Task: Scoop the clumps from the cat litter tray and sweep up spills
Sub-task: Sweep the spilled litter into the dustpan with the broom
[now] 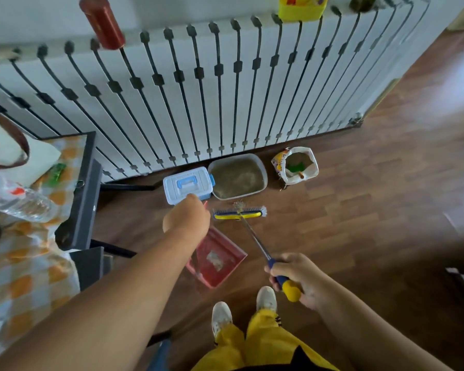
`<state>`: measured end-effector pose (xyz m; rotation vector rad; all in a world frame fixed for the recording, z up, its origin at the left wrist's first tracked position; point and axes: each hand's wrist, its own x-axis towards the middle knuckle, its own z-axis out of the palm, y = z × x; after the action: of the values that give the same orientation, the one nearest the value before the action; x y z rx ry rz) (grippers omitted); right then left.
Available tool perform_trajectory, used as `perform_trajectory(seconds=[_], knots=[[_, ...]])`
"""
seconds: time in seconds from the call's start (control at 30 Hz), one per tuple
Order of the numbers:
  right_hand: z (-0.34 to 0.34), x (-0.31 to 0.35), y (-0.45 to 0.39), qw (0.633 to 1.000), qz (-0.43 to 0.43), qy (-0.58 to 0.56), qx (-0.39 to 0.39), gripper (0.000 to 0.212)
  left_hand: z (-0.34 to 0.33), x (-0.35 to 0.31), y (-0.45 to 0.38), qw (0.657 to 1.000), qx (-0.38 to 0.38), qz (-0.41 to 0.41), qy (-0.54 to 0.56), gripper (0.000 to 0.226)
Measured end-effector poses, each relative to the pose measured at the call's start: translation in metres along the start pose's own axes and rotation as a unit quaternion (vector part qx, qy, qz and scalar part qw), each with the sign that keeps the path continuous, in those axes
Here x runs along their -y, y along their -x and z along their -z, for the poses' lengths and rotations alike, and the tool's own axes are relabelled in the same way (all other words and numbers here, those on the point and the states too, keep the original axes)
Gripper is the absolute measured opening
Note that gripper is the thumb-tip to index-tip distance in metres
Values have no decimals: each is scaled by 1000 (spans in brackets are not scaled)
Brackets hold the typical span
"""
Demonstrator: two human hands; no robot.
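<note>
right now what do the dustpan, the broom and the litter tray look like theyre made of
Dustpan: red, seemingly moulded plastic, matte, thin raised rim. Broom: yellow and blue plastic head, shiny shaft that looks like metal, a yellow-and-blue grip held by the right hand. Litter tray: grey, smooth plastic by its rounded corners, filled with sandy litter.
</note>
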<state>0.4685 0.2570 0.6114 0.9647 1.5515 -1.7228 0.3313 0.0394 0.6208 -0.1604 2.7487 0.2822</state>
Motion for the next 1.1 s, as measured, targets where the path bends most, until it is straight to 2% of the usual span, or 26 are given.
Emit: perform_trajectory(seconds=[0.2,0.37,0.9,0.97,1.1], knots=[[-10,12,-27,998,-8,59,-9,21,-3,-2,-1,1000,-25,10,1,12],[-3,12,-40,999,-13,50,-6,23,-4,-6,-10,999,-36,8,0,10],[23,23,-106,996,-8,82,19,18,-8,-24,-27,999,-43,-6,-29,20],[31,21,-115,994,-20,108,15,20,-7,-25,-30,998,-45,-5,-33,19],[52,8,-126,961,-51,271,1,24,-5,-25,-34,998,-51,-10,-35,18]])
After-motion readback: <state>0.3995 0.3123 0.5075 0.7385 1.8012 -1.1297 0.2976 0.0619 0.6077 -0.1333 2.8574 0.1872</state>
